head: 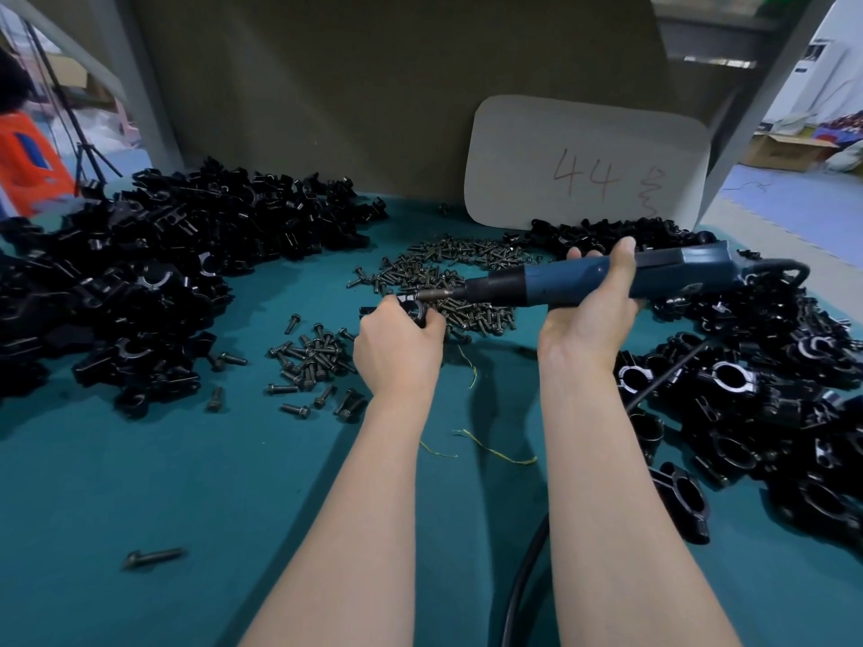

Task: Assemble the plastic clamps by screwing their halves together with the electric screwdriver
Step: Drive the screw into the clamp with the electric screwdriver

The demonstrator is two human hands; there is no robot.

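Observation:
My left hand [397,340] grips a black plastic clamp [411,304] just above the green table top [140,483]. My right hand [590,303] holds the blue electric screwdriver [574,284] lying sideways, its tip pointing left. A screw [432,295] sits on the bit and meets the clamp. My fingers hide most of the clamp. Loose dark screws [448,273] lie in a heap just behind my hands. A smaller scatter of screws [313,361] lies to the left of my left hand.
A big heap of black clamp halves [140,273] fills the left. Assembled clamps [747,389] pile up on the right. A grey card marked 44 [588,165] leans on the back wall. The screwdriver's black cable [523,581] runs between my forearms. A lone bolt [154,558] lies near the front left.

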